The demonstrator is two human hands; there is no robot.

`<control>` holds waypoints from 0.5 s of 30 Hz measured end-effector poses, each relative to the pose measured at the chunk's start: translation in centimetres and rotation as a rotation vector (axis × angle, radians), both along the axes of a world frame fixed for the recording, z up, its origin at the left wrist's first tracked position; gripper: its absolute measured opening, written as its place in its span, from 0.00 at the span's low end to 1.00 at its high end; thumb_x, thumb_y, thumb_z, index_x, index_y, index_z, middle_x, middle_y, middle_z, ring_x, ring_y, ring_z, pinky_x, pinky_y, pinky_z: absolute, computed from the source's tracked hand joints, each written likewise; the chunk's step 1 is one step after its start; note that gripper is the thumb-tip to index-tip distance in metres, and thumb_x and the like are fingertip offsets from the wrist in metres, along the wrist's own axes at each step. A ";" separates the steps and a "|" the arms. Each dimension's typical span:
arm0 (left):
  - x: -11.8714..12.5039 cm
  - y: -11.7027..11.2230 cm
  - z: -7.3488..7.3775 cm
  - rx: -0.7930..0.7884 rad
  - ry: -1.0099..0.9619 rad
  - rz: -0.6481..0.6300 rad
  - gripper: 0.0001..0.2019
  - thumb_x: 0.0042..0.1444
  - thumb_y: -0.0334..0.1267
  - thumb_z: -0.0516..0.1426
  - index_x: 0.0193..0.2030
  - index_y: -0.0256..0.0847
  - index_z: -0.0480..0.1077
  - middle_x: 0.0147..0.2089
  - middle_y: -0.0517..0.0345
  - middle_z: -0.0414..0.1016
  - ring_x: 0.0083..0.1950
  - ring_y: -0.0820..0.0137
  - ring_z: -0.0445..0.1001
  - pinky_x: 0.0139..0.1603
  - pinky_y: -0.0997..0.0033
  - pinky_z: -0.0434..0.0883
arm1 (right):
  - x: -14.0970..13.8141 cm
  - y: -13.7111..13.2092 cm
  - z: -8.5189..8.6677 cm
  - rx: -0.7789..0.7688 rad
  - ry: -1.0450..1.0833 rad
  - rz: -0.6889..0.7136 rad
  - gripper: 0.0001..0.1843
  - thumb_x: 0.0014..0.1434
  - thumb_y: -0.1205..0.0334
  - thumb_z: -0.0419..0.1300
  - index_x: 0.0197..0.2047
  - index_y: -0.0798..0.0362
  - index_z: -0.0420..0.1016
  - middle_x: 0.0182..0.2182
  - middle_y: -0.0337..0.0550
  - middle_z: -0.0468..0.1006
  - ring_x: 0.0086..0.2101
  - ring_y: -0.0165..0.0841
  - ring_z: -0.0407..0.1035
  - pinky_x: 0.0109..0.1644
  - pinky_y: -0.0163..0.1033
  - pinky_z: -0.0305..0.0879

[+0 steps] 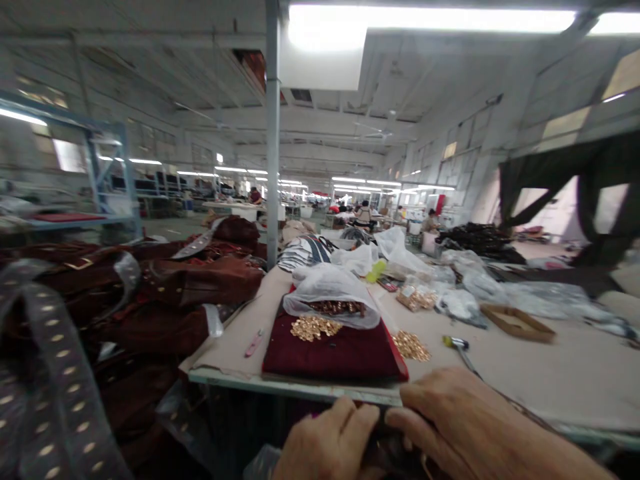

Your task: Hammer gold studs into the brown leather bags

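My left hand (327,443) and my right hand (465,423) are together at the bottom of the head view, below the near edge of the table (550,373). Both have curled fingers pressed on a dark thing between them that I cannot make out. Just beyond them a folded dark red cloth (335,353) lies on the table. A heap of gold buttons (315,327) sits on it, spilling from a clear plastic bag (330,293). A second heap of gold buttons (411,345) lies to the cloth's right.
Dark red garments (165,293) are piled at the left. A grey pillar (273,133) rises behind the table. Plastic bags (400,253), a flat cardboard tray (517,323), a pink tool (253,343) and a yellow-tipped tool (455,343) lie on the table. People work far back.
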State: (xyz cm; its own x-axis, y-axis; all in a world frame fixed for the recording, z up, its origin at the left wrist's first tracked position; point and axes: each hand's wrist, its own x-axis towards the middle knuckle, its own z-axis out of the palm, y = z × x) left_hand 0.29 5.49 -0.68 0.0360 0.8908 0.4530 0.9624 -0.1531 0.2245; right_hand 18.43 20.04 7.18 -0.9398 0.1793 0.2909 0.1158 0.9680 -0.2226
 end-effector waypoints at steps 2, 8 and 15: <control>0.4 1.5 -0.8 -0.169 -0.352 -0.050 0.06 0.54 0.37 0.59 0.39 0.43 0.71 0.36 0.59 0.71 0.34 0.71 0.70 0.32 0.74 0.62 | 0.3 -0.7 0.2 0.239 -0.019 -0.097 0.18 0.68 0.56 0.54 0.27 0.48 0.73 0.20 0.41 0.76 0.20 0.36 0.66 0.27 0.43 0.47; 0.3 3.2 -2.1 -0.836 -1.136 -0.131 0.16 0.41 0.42 0.64 0.34 0.42 0.63 0.29 0.68 0.61 0.33 0.74 0.56 0.32 0.75 0.55 | 0.7 -0.2 -5.7 0.450 0.031 -0.094 0.10 0.62 0.63 0.60 0.28 0.49 0.69 0.23 0.37 0.74 0.24 0.36 0.66 0.31 0.43 0.52; -1.8 4.1 -8.2 -0.895 -1.267 0.170 0.17 0.35 0.38 0.60 0.36 0.40 0.70 0.35 0.62 0.67 0.43 0.66 0.65 0.43 0.71 0.61 | -2.0 3.2 -14.7 -0.011 -0.136 -0.122 0.05 0.57 0.64 0.67 0.33 0.51 0.74 0.30 0.37 0.77 0.32 0.36 0.71 0.36 0.39 0.59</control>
